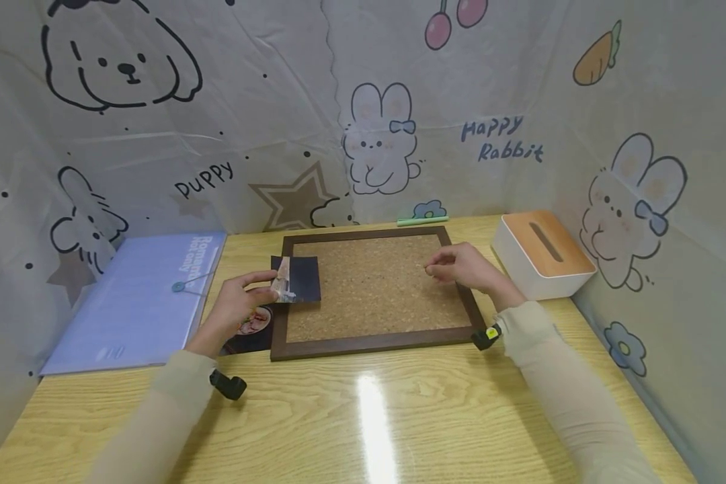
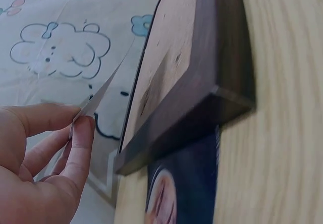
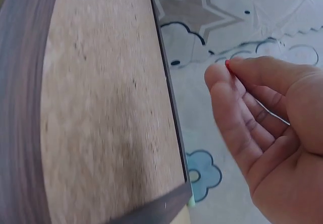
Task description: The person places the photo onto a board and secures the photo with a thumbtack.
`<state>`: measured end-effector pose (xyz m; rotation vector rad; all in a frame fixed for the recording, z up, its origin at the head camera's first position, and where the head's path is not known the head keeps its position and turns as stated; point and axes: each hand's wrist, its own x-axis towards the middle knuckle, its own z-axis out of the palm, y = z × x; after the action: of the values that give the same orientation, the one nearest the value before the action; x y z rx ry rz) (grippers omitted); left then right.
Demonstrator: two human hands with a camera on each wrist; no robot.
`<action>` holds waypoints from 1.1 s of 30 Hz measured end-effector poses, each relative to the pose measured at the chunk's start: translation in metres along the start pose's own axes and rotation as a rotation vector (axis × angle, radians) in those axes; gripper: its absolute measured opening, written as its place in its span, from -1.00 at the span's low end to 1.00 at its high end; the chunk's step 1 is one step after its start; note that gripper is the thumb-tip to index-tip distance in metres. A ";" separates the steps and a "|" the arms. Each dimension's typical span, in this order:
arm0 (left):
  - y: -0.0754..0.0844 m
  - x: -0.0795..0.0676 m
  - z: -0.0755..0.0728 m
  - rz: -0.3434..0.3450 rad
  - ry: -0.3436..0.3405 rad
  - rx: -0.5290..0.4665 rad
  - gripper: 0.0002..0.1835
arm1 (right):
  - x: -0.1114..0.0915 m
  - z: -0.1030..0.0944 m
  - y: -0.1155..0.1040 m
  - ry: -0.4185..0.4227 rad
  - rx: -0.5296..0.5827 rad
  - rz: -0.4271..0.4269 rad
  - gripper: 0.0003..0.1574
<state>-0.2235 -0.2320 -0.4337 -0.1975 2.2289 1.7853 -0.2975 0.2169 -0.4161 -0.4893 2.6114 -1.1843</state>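
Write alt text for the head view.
A person's left hand pinches a dark rectangular print over the left edge of a brown-framed cork board; the right hand pinches a tiny object above the board's right side. A blue plastic folder lies to the board's left, a white, brown-lidded box to its right.

Both sleeves are beige, wrist cameras black.

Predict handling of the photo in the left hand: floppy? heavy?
The photo is probably light: it looks thin edge-on in the left-wrist view. Likely fairly stiff too, since it juts nearly straight from the left hand.
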 end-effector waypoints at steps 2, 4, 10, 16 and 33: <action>0.000 0.000 0.006 -0.003 -0.017 -0.042 -0.43 | 0.002 0.003 -0.005 -0.014 0.007 -0.004 -0.79; -0.001 0.001 0.011 0.014 -0.020 -0.037 -0.43 | 0.003 0.007 -0.010 -0.025 0.017 -0.001 -0.80; -0.004 0.001 0.024 0.070 0.013 0.077 -0.44 | 0.010 0.017 -0.023 -0.042 0.038 -0.025 -0.80; -0.006 0.003 0.040 0.108 0.018 0.161 -0.45 | 0.019 0.029 -0.031 -0.056 0.071 -0.060 -0.80; -0.015 0.009 0.061 0.178 0.066 0.422 -0.47 | 0.036 0.061 -0.045 -0.061 -0.022 -0.043 -0.85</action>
<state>-0.2202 -0.1761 -0.4629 0.0312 2.6789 1.3532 -0.3008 0.1330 -0.4237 -0.5800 2.5773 -1.1360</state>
